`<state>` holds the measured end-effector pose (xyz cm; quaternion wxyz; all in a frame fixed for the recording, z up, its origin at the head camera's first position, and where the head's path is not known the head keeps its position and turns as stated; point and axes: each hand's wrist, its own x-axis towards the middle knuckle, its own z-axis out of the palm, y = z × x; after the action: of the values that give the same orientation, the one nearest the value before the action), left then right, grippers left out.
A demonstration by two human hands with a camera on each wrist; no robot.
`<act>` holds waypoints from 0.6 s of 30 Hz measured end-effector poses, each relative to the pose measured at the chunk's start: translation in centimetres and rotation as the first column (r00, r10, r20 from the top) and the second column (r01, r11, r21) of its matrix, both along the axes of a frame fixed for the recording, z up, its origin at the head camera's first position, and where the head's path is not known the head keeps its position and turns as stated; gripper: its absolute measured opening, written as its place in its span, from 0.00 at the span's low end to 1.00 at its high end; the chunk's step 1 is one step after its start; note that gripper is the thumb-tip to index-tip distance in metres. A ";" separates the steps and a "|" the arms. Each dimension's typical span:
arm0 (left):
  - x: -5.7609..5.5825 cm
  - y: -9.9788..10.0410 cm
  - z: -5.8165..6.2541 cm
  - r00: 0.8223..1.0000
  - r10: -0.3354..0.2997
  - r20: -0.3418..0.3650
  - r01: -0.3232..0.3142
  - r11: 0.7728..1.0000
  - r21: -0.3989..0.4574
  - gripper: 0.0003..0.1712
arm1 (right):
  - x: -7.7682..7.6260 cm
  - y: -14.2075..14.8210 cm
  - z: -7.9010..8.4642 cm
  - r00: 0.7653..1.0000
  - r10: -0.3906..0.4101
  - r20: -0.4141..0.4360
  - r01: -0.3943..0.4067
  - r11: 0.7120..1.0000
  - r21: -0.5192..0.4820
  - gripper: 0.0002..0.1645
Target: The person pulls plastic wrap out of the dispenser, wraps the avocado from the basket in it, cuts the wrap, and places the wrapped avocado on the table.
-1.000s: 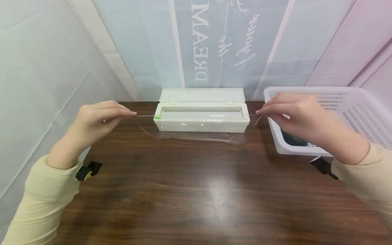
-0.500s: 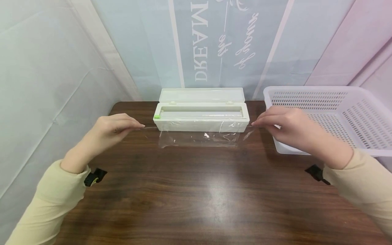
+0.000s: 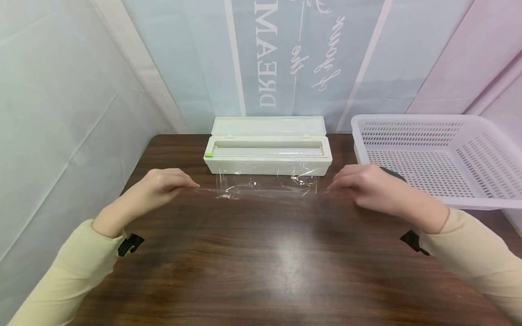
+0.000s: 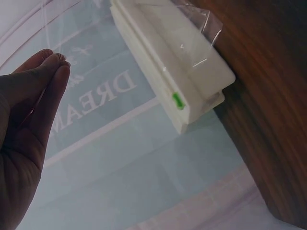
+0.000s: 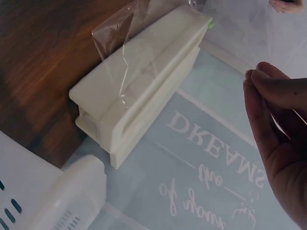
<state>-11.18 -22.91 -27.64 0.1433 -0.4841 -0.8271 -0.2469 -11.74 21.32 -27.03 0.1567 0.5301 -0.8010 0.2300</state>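
A clear sheet of plastic wrap (image 3: 253, 194) stretches between my two hands, hanging wrinkled in front of a white wrap dispenser box (image 3: 269, 166). My left hand (image 3: 152, 192) pinches one end of its edge between thumb and fingertips. At the opposite end, my right hand (image 3: 373, 188) pinches the edge in the same way. The dispenser's lid (image 3: 269, 126) is flipped up at the back, and a wrap roll (image 3: 267, 151) lies inside. A small green slider (image 4: 178, 101) sits at the left of the box's cutting edge. In both wrist views, wrap clings over the box's front.
A white perforated basket (image 3: 469, 202) stands at the right, behind my right hand. A dark rounded thing (image 3: 393, 174) shows partly past that hand. Brown wooden table (image 3: 261, 271) spreads in front of the dispenser. A printed cloth (image 3: 285, 68) hangs behind it.
Both hands have come down and toward me, and inward toward each other, drawing the plastic wrap out in front of the dispenser. The dispenser box stays put.
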 end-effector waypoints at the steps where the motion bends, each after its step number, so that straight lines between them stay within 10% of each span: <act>1: 0.0 0.0 -0.2 1.000 -0.007 0.019 0.007 1.000 -0.004 0.23 | 0.0 0.0 -0.2 1.000 0.006 0.011 -0.006 1.000 0.010 0.21; 18: 0.8 0.1 -2.7 0.988 -0.057 0.145 0.070 0.993 -0.090 0.18 | 1.4 -0.8 -2.8 0.973 0.082 0.216 -0.111 0.986 0.126 0.20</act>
<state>-10.41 -22.81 -30.30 0.0531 -0.4977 -0.8301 -0.2456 -10.36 20.49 -29.82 0.0230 0.5506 -0.8003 0.2363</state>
